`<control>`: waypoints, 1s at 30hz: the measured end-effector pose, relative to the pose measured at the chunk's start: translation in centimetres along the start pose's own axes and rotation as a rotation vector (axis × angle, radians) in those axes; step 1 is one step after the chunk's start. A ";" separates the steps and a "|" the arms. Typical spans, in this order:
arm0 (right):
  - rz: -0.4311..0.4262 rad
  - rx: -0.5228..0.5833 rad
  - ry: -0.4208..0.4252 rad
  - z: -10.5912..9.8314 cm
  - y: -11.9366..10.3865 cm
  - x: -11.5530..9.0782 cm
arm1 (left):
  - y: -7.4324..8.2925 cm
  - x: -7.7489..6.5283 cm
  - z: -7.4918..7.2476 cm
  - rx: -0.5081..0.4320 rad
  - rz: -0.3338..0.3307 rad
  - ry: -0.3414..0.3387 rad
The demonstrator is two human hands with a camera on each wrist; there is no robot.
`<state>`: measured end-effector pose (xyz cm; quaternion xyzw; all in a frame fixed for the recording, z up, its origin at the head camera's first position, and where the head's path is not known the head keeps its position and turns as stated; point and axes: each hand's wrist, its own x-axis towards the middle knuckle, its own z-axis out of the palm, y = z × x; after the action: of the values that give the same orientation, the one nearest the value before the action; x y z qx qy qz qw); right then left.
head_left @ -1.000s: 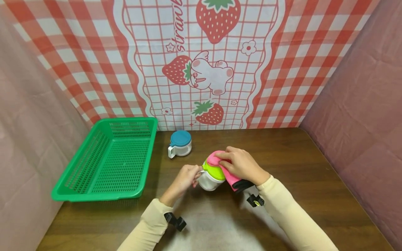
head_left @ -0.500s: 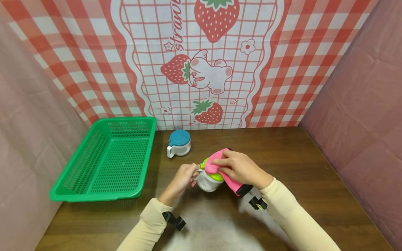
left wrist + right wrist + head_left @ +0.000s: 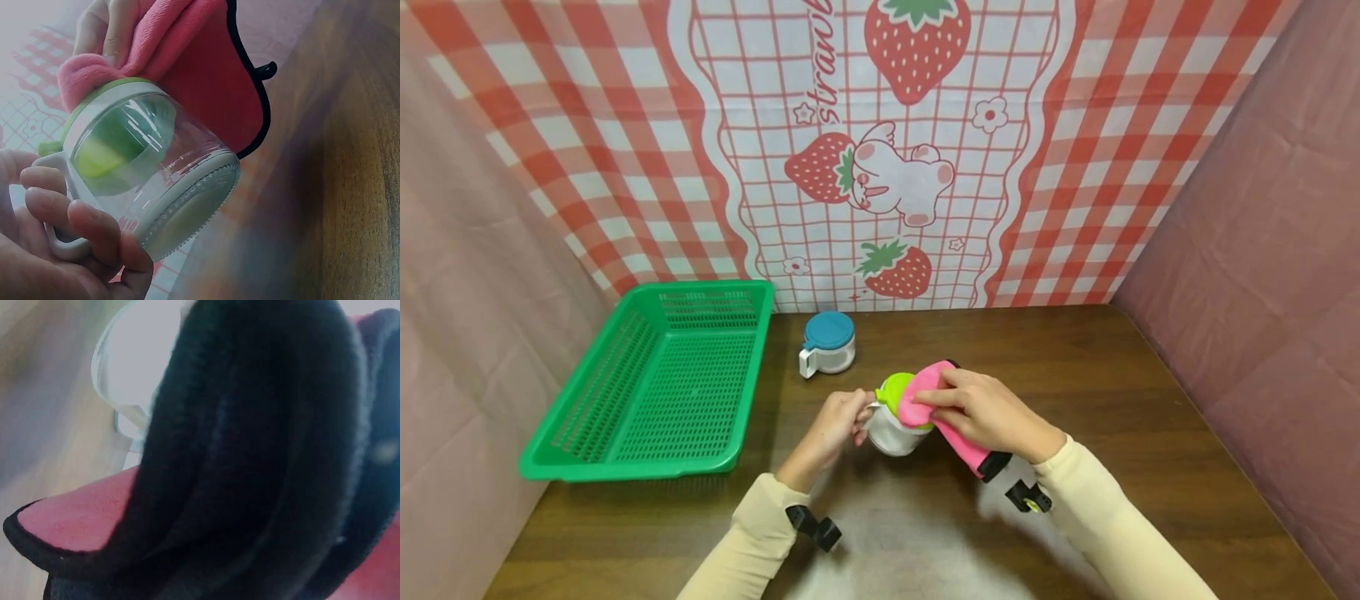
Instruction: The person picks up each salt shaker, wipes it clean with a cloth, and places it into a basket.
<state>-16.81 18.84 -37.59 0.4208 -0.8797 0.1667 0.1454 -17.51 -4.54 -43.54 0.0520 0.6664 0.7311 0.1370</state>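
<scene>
A clear seasoning jar (image 3: 181,134) with a lime-green lid (image 3: 895,387) and a white handle is held tilted above the table. My left hand (image 3: 832,429) grips it by the handle (image 3: 62,187), fingers curled through and round the loop. Pink cloth with black edging (image 3: 925,400) lies bunched over the right part of the lid. My right hand (image 3: 992,408) pinches this cloth and presses it on the lid, while the rest hangs down beside the jar. In the right wrist view the cloth's black edge (image 3: 250,450) blocks most of the scene, and the right fingers are hidden there.
A second jar with a blue lid (image 3: 830,331) stands upright on the brown table (image 3: 1075,375), behind the held one. To the left is a green plastic basket (image 3: 741,400) with perforated sides. A checked strawberry-print cloth (image 3: 1075,167) hangs at the back, pinkish curtains at both sides.
My right hand has slid the cloth across the lid, rightward and slightly toward me, uncovering the lid's left part. My left hand keeps its grip on the handle, nearly still.
</scene>
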 end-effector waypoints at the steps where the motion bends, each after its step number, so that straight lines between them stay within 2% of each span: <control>1: -0.002 0.003 0.004 0.0 0.1 -0.1 | 0.0 0.0 0.0 -0.002 0.002 0.006; 9: 0.002 0.014 0.027 0.2 0.5 -0.7 | -0.2 0.0 -0.5 -0.014 0.002 0.014; 19: 0.007 0.025 0.069 0.3 0.7 -0.9 | -0.3 -0.1 -0.7 -0.078 0.023 0.102; 30: 0.067 0.024 0.076 0.5 0.9 -0.9 | -0.4 -0.1 -0.8 -0.133 0.034 0.148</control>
<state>-17.04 19.82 -38.61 0.3864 -0.8850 0.1979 0.1681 -17.59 -5.30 -43.97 0.0000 0.6236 0.7778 0.0783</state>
